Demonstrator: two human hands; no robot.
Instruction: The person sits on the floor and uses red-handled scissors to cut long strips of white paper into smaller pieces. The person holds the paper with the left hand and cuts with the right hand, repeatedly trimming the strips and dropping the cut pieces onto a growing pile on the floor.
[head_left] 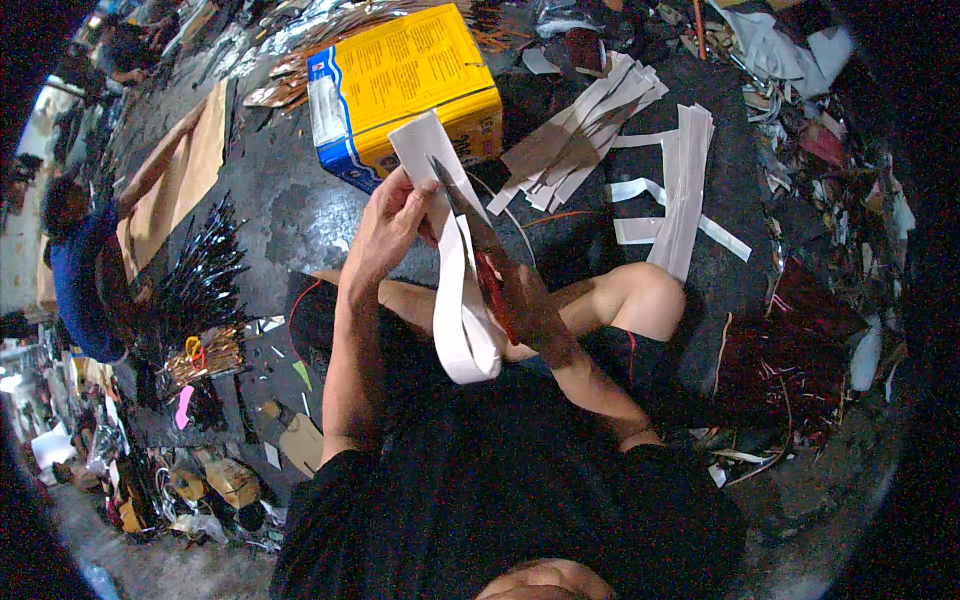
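Note:
A long white strip, of paper or thin plastic, is pinched near its upper end by my left hand. Below that hand the strip hangs in a loop over my lap. My right hand is closed around scissors with red handles. Their dark blades point up and lie against the strip's wide upper part; the exact spot where they meet the strip is hard to make out. Right behind the strip's top stands a yellow and blue box-shaped tin.
A fanned pile of white strips lies right of the tin, with another bundle of strips beyond my knee. Dark red strips and scraps cover the right side. At left, a person in blue sits near shiny dark strips.

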